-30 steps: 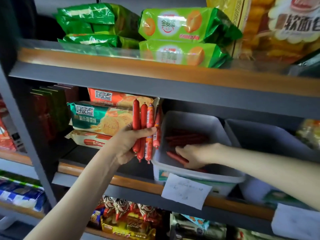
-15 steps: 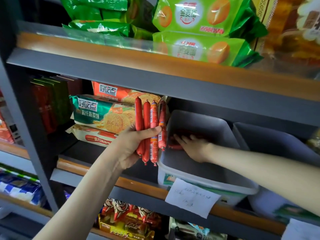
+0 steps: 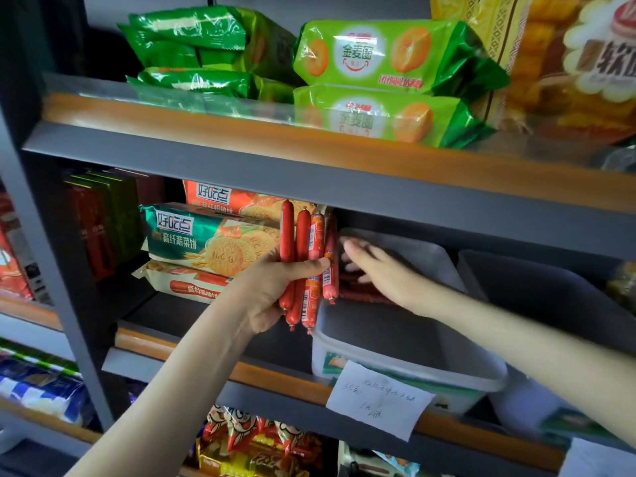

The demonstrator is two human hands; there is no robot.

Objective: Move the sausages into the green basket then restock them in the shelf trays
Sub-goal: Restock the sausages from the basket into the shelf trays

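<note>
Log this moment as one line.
phase: restocking | left hand: gripping sausages upright | right hand: open inside tray

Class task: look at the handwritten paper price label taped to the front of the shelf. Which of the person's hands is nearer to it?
Left, narrowly. The left hand, gripping the sausages, is up and left of the paper label. The right hand reaches deeper into the tray above it.

We see our two bare forearms, no sleeves, watches or rings showing. Our left hand (image 3: pixel 275 287) enters from seven o'clock, our right hand (image 3: pixel 382 273) from four o'clock.
</note>
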